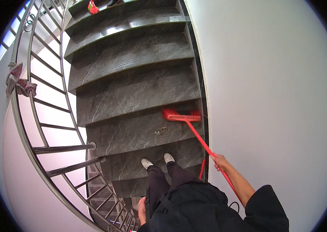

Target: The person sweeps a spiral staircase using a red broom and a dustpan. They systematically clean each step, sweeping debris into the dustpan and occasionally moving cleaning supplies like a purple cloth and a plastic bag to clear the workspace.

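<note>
My right hand [220,162] grips the red handle of a broom [184,117]. The broom head lies on the stair tread above my feet, close to the right wall, and its red bristles are blurred on the left. A small scatter of pale debris [161,130] sits on that same dark marble tread [125,134], just below and left of the bristles. My left hand [142,209] hangs beside my left thigh, partly hidden, so its fingers cannot be made out. My white shoes [158,161] stand one step lower.
A metal railing [33,116] curves along the left, with cloths [18,81] tied to it. A white wall [267,87] borders the right. Beside my leg leans a thin red stick [202,169]. Higher up are a person's dark shoe [113,3] and a red-and-green brush [93,7].
</note>
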Demonstrator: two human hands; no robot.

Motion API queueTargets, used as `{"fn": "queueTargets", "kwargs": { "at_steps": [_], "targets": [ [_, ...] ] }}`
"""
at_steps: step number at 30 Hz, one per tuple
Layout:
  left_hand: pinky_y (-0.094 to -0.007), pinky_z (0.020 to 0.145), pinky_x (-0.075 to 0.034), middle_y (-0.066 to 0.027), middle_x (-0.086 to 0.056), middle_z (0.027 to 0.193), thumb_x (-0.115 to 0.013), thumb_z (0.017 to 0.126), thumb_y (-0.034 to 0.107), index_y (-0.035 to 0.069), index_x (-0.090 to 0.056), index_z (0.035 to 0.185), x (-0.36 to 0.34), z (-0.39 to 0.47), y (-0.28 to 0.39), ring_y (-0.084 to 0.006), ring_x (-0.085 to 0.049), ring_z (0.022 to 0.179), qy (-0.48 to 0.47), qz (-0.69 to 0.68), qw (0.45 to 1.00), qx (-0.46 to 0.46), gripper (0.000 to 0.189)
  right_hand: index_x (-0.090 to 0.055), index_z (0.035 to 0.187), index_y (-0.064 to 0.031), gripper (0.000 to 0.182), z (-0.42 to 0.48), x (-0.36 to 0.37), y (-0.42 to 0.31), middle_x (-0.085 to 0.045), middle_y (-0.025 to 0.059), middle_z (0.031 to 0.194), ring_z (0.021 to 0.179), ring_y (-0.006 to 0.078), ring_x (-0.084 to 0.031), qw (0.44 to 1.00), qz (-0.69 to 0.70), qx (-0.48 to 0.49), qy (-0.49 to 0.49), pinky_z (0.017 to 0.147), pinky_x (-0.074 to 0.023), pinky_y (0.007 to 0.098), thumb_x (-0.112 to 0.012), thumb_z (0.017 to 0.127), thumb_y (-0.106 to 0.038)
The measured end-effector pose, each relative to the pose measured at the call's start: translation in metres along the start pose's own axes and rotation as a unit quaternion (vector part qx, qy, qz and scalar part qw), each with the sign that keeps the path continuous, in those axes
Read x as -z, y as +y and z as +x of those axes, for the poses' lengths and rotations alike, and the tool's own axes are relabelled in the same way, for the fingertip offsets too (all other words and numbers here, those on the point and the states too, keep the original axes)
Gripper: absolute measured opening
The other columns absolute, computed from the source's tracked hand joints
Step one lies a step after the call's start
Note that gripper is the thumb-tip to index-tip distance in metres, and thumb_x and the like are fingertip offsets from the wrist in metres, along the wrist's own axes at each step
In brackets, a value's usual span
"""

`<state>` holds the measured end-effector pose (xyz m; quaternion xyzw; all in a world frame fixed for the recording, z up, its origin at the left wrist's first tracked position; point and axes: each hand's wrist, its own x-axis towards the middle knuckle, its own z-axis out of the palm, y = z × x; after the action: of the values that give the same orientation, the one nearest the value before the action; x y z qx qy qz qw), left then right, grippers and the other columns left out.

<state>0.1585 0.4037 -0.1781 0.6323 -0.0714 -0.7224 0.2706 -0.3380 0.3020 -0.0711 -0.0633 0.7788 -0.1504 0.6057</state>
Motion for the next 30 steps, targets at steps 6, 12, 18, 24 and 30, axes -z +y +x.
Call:
{"fn": "queueTargets", "kwargs": {
  "at_steps": [6,12,18,24,30],
  "targets": [
    [-0.0259,0.076,-0.042,-0.0047,-0.06,0.089,-0.049,0.083,0.028,0.0,-0.059,0.097,0.013,0.016,-0.031,-0.0134,-0.054,0.082,0.035,0.039,0.997,-0.047,0.033,-0.043,0.124,-0.0225,0.042,-0.075,0.021,-0.005,-0.035,-0.0031,0.049,0.037,0.0054,-0.034,0.999,0.023,0.026,-0.017,0.032,-0.0287,0.0199,-0.048,0.085,-0.036],
    [-0.0261,0.066,-0.044,-0.0029,-0.06,0.085,-0.051,0.081,0.025,0.003,-0.06,0.092,-0.036,-0.005,0.029,-0.0133,-0.055,0.075,0.005,0.124,0.992,-0.017,0.027,-0.045,0.12,-0.0276,0.036,0.012,0.023,0.014,-0.038,-0.0002,0.05,0.034,0.0087,-0.035,0.999,-0.028,0.011,0.041,0.029,-0.0304,0.024,-0.046,0.085,-0.038],
    [-0.0221,0.056,-0.04,0.0022,-0.055,0.073,-0.057,0.078,0.025,0.01,-0.061,0.091,-0.033,-0.008,0.026,-0.0083,-0.048,0.061,0.122,0.013,0.992,-0.009,0.02,-0.05,0.106,-0.0176,0.027,-0.019,-0.031,0.028,-0.036,-0.0012,0.047,0.035,0.0085,-0.035,0.998,0.036,-0.035,-0.03,0.029,-0.0304,0.0237,-0.047,0.086,-0.036],
    [-0.0204,0.051,-0.037,0.0035,-0.055,0.071,-0.056,0.08,0.023,0.009,-0.061,0.091,-0.031,-0.008,-0.002,-0.0076,-0.047,0.058,0.128,-0.06,0.989,-0.035,0.018,-0.038,0.126,-0.0215,0.041,-0.086,-0.012,0.018,-0.036,-0.0008,0.047,0.035,0.0092,-0.037,0.994,-0.066,-0.01,-0.087,0.031,-0.0324,0.0243,-0.045,0.086,-0.031],
    [-0.019,0.047,-0.036,0.0046,-0.054,0.068,-0.053,0.082,0.022,0.01,-0.06,0.088,-0.015,-0.01,-0.044,-0.0053,-0.047,0.055,0.149,-0.087,0.985,0.017,0.015,-0.044,0.12,-0.0139,0.04,0.001,-0.071,-0.033,-0.059,0.0202,0.077,0.064,0.033,-0.059,0.915,-0.332,0.228,0.005,0.056,-0.0463,0.041,-0.041,0.086,-0.034]
  ]
}}
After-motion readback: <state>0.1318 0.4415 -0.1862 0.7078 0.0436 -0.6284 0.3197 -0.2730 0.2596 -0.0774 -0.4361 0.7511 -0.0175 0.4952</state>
